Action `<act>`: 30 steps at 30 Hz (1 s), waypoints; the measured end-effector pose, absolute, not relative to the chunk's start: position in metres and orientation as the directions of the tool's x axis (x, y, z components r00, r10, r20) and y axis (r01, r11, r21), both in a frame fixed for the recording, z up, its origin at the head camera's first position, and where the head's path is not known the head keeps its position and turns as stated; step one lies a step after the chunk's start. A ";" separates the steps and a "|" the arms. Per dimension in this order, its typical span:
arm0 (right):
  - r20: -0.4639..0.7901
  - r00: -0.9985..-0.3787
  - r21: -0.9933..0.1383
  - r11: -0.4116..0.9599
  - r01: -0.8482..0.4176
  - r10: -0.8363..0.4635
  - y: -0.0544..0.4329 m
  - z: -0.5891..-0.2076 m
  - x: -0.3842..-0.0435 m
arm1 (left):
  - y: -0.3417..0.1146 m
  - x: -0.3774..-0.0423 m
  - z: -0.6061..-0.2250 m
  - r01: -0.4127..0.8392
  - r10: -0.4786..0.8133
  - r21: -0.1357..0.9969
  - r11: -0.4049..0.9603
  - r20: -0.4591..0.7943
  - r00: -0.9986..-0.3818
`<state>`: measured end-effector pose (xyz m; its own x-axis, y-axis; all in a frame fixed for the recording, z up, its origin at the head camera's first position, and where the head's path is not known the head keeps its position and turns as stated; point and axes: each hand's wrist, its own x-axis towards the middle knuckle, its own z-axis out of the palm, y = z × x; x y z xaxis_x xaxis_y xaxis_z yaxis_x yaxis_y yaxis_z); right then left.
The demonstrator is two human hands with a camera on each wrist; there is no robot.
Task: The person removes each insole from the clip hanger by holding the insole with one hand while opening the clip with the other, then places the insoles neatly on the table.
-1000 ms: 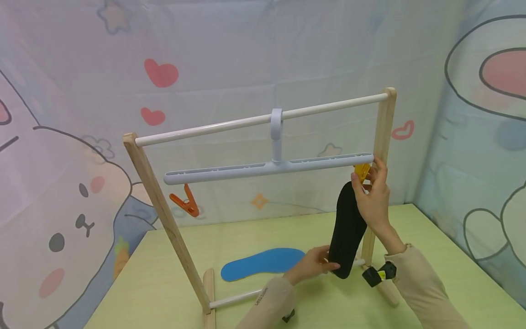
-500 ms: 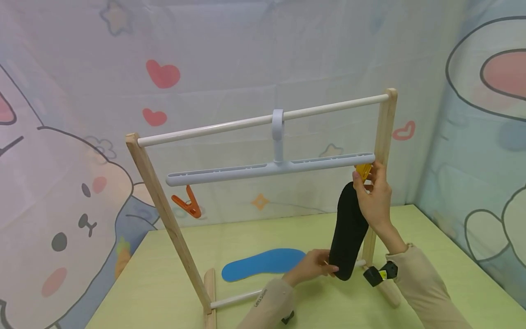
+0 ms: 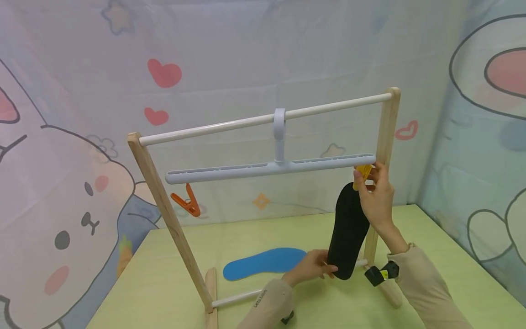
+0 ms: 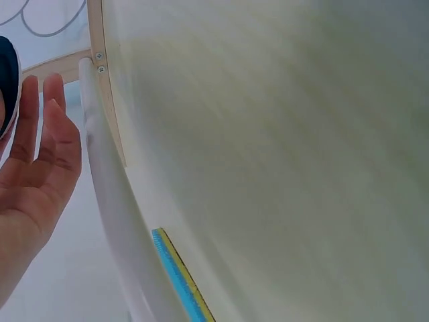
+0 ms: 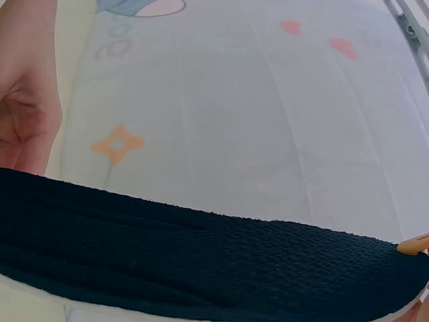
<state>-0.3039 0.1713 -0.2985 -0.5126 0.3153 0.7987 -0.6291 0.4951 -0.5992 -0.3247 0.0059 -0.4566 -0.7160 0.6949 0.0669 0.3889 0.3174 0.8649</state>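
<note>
A black insole [image 3: 348, 233] hangs upright below the right end of a pale grey hanger [image 3: 230, 172]. My right hand [image 3: 376, 198] pinches a yellow clip [image 3: 363, 172] beneath the hanger's end, at the insole's top. In the right wrist view the clip's tip [image 5: 413, 245] lies over the edge of the insole [image 5: 214, 261]. My left hand [image 3: 309, 266] holds the insole's lower end by its left edge, thumb in front. The left wrist view shows that hand's fingers [image 4: 57, 144] beside the dark insole [image 4: 8, 80].
A wooden rack with a white top rod [image 3: 205, 130] bears the hanger. From the hanger's left end hangs an orange clip [image 3: 188, 203]. A blue insole [image 3: 263, 262] lies on the light green table [image 3: 172, 260], behind the rack's lower white rod [image 3: 236, 298].
The yellow clip's lower tip has shifted left onto the black insole's top edge. Both hands keep nearly the same places, and the head view has turned slightly.
</note>
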 end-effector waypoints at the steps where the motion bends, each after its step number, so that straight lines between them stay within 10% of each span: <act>1: 0.800 -0.511 -0.597 0.499 -0.629 0.313 0.172 -0.299 -0.304 | 0.006 -0.324 -0.456 0.390 0.697 0.865 0.316 0.068 -0.714; 30: 0.836 -0.467 -0.547 0.522 -0.654 0.290 0.172 -0.296 -0.303 | -0.013 -0.331 -0.457 0.300 0.609 0.934 0.196 0.124 -0.783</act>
<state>-0.3025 0.1723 -0.2962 -0.4666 0.2900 0.8356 -0.6543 0.5225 -0.5467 -0.3310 -0.0126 -0.4566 -0.7835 0.6090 0.1239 0.3000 0.1960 0.9336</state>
